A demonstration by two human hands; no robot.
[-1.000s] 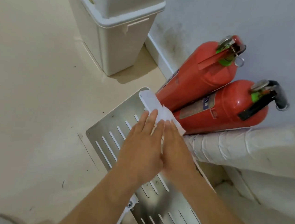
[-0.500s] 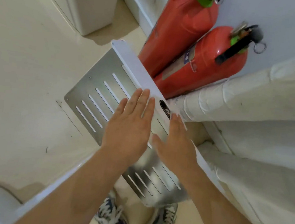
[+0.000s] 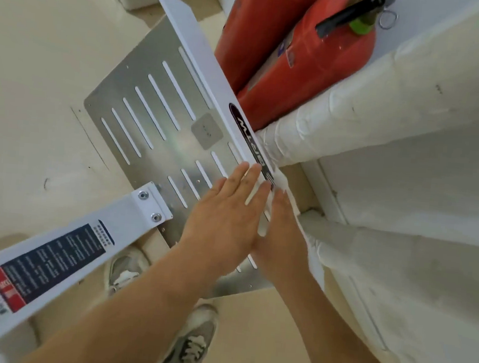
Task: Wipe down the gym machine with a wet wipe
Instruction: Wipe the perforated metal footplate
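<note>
Metal plate [image 3: 152,110] is lying under the left hand [image 3: 223,217] and right hand [image 3: 281,234], both pressing flat with straight fingers, a wipe [image 3: 262,226] showing between them.

Head camera looks steeply down, close above slotted footplate [image 3: 152,110].

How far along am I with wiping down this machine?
Done: cannot be judged; the slotted footplate shows no clear wiped trace. In hand: left hand and right hand lie flat at the near end of the white edge rail, what looks like the wipe between them. Left: likely the frame arm with the warning label.
</note>
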